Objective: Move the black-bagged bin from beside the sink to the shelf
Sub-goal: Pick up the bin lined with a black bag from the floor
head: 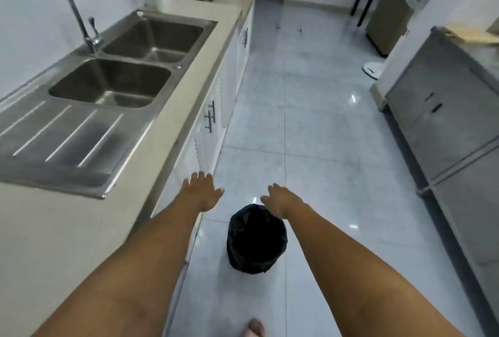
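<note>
A steel double sink [113, 72] tops the counter along a tiled kitchen floor [310, 126], where the black-bagged bin [255, 242] stands just beside the cabinet base. Above it, the left hand [202, 193] and right hand [280, 200] hover spread and empty. Bin looks light; the slick bag may slip, so grasping both sides of the rim seems wisest.

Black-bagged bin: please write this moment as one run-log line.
phase: reach | bin: on floor by sink counter, untouched | left hand: open, empty | right hand: open, above bin rim
</note>
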